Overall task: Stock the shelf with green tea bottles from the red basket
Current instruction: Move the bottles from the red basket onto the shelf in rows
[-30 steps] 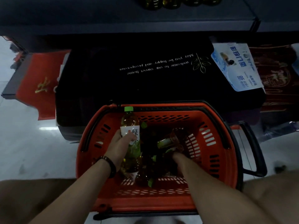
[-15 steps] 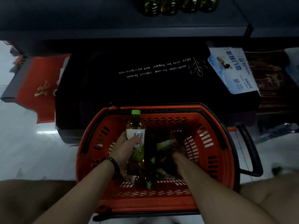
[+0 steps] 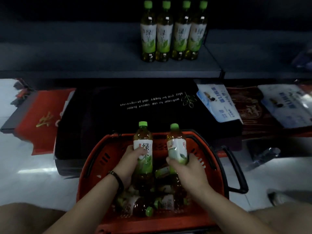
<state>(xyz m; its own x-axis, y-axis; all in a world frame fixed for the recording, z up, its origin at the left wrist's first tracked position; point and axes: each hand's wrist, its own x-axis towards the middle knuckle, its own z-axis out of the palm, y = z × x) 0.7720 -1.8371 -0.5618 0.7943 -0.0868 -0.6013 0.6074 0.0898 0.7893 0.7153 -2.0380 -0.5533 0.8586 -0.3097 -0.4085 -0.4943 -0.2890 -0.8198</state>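
Pale, glossy floor tiles [image 3: 25, 174] run beneath a dark grey flat shelf [image 3: 84, 61], where four clear plastic green tea bottles [image 3: 173, 36] with green caps stand upright in a tight row. Between that shelf and you lies a black doormat [image 3: 101, 115] with white lettering, flanked by a red mat [image 3: 42, 115] on its left and a blue-and-white printed packet [image 3: 217, 102] at its right corner. Nearest you sits the red plastic basket [image 3: 94, 166], with slotted walls and a black handle [image 3: 236, 171]. Your left hand [image 3: 130, 162] wraps round the white-and-green label of one upright bottle [image 3: 143, 146], its cap showing above the basket's far rim. Your right hand [image 3: 189, 169], just beside it, grips a second bottle [image 3: 177, 146] low on its label, close to upright. More bottles [image 3: 145, 206] lie on their sides on the basket floor below both hands. A black bead bracelet [image 3: 116, 178] circles your left wrist.
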